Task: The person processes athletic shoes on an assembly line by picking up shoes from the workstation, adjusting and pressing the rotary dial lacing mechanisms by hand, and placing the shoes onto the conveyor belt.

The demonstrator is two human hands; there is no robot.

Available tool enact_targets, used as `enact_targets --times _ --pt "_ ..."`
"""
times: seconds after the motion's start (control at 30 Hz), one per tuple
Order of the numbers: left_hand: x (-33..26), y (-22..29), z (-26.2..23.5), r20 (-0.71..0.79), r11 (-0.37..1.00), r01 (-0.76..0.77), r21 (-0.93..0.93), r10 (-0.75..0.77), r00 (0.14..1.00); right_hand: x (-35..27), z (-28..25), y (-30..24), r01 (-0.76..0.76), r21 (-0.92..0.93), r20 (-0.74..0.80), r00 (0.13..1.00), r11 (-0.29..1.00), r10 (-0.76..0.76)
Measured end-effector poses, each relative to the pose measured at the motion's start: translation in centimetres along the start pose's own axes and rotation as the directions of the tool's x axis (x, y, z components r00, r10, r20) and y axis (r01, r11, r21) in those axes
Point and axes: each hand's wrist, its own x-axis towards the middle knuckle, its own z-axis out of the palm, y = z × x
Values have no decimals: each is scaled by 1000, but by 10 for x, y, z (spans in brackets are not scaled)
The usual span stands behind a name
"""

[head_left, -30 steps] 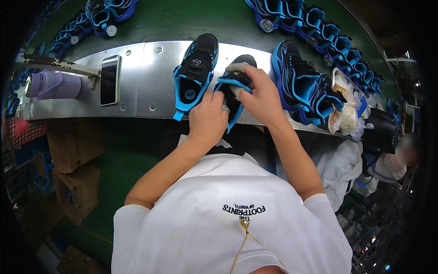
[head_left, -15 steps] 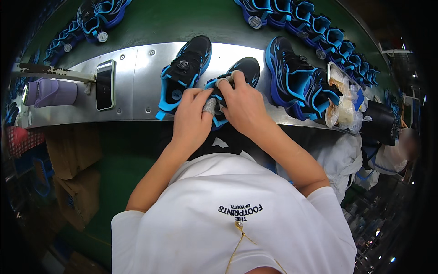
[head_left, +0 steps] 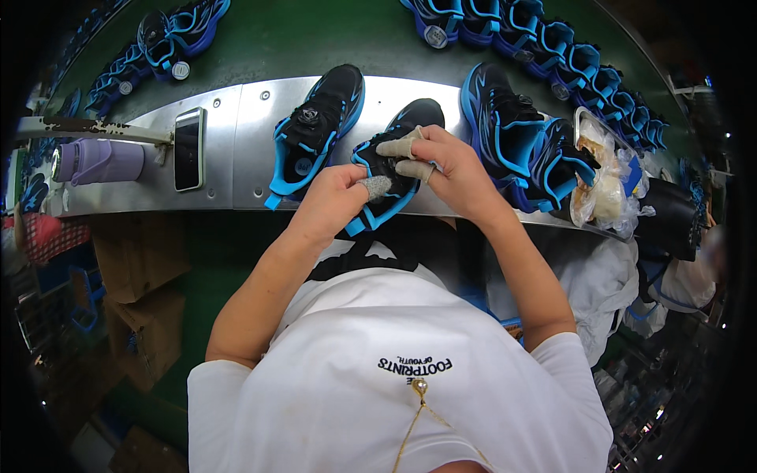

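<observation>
Together, both hands (head_left: 394,177) pinch the black-and-blue shoe (head_left: 398,158).

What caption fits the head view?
Both hands, left hand and right hand, grip a black-and-blue shoe on a metal bench beside its mate.

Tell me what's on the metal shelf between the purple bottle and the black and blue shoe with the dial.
In the head view, a dark flat smartphone lies between the purple cylindrical bottle and the black and blue dial shoe.
</observation>
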Motion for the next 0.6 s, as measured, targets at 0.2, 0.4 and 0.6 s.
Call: enact_targets --times 0.2,0.4,0.6 --pt "0 -13 -6 46 993 40 -110 -36 998 0 -3 -2 35 31 23 999 999 -35" --pt "-2 -10 -5 61 994 32 -101 -26 998 4 -2 -7 -127 -122 8 992 984 129" --pt "-2 -11 -1 -3 998 13 -69 -13 1000 13 -14 -9 -100 -29 112 988 995 103"
